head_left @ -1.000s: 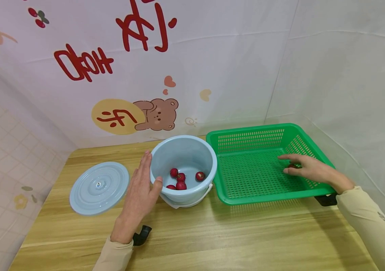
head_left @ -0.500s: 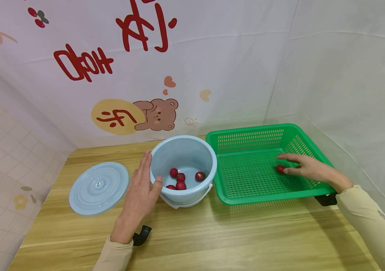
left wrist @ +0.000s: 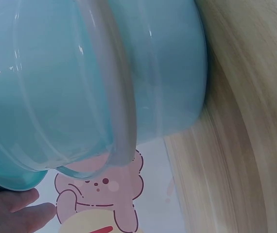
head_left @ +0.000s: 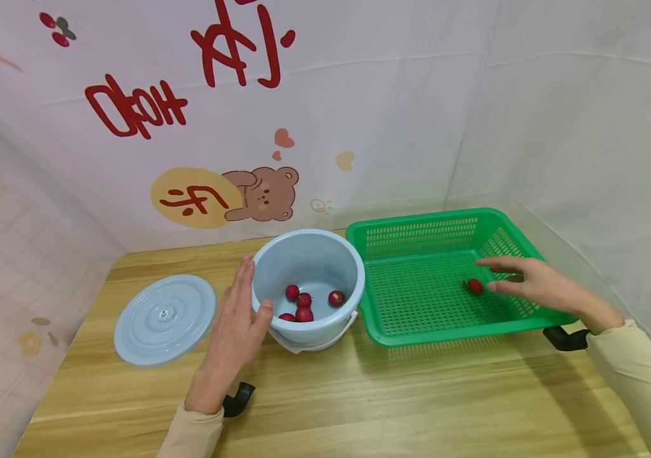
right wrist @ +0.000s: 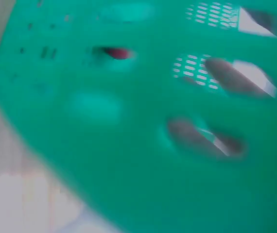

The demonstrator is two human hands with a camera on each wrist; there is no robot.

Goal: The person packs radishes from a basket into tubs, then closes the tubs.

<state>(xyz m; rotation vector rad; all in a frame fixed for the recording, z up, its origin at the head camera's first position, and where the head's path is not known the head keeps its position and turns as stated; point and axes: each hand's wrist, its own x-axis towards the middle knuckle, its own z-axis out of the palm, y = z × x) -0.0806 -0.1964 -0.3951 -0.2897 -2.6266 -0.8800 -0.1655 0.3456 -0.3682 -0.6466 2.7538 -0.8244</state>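
In the head view a light blue bucket (head_left: 325,330) stands mid-table with several red radishes (head_left: 304,314) on its bottom. My left hand (head_left: 237,324) rests along the bucket's left rim, fingers straight; its fingers also show at the rim in the left wrist view. On the right, a green plastic basket (head_left: 405,336) holds a single red radish (head_left: 475,286). My right hand (head_left: 534,285) hovers over the basket's right side with relaxed fingers, its tips just right of that radish and nothing in its grasp. Blurred basket wall mostly fills the right wrist view.
A round light blue lid (head_left: 165,320) lies on the wooden table (head_left: 359,401) left of the bucket. The bucket's white handle (head_left: 343,329) hangs down at its front. Printed cloth walls (head_left: 405,127) rise behind and beside the table.
The radish in the basket, mostly hidden under my right hand at first, moved left and now lies in plain view. My right hand then drew back right, off it. My left hand stayed put.
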